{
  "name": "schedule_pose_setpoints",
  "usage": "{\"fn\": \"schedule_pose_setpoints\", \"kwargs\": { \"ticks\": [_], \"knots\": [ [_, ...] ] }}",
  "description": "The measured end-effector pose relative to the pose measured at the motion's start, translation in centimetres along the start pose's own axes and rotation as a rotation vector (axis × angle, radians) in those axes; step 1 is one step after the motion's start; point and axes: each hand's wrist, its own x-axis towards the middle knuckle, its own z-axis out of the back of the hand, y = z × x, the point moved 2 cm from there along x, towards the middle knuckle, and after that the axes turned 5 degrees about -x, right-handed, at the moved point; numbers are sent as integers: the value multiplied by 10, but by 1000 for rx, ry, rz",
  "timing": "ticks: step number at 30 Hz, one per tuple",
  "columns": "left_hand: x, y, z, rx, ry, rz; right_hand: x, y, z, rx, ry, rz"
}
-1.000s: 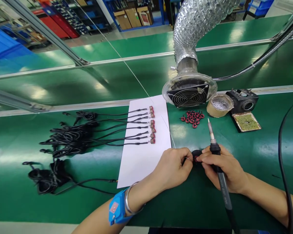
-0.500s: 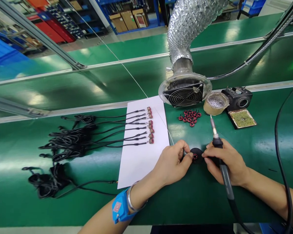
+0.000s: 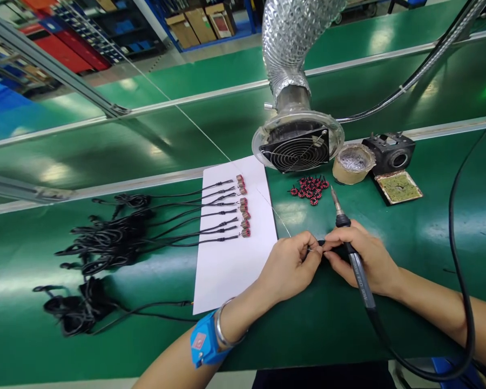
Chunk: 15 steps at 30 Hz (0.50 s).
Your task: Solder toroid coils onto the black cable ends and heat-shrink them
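Observation:
My right hand [image 3: 366, 262] is closed around a soldering iron [image 3: 357, 270], its bare tip pointing up and away from me. The thumb and index finger of that hand meet at a small black piece [image 3: 321, 243] between my hands, mostly hidden by fingers. My left hand [image 3: 291, 265] is pinched on a thin solder wire [image 3: 281, 218], which comes down from the upper left. Its fingertips almost touch those of my right hand. Beyond them lies a pile of small red-and-black round components [image 3: 310, 189].
A white sheet [image 3: 222, 270] bears several cable ends with small coils [image 3: 243, 208]. Bundled black cables [image 3: 109, 237] lie at left. A fume extractor [image 3: 297, 143] hangs over the back, beside a round pot [image 3: 353, 165] and an iron stand with sponge [image 3: 399, 186]. The iron's cord loops at right.
My hands have drawn together, and the black disc with a red-ringed component between them is now mostly hidden. The iron's tip has moved left, away from the pot. The camera view has shifted slightly.

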Motion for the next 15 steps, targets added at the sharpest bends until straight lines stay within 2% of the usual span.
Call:
{"fn": "schedule_pose_setpoints", "kwargs": {
  "ticks": [5, 7, 10, 15],
  "knots": [
    [-11, -3, 10, 18, -82, -6, -1, 4, 6, -9, -32, 39],
    [-20, -6, 11, 45, -61, 19, -3, 7, 7, 18, -38, 55],
    [-29, -9, 7, 129, 32, 38, -8, 10, 5, 36, 0, 63],
    [-27, -5, 0, 127, 14, 108, -11, 10, 0, 18, 17, 71]
  ]
}}
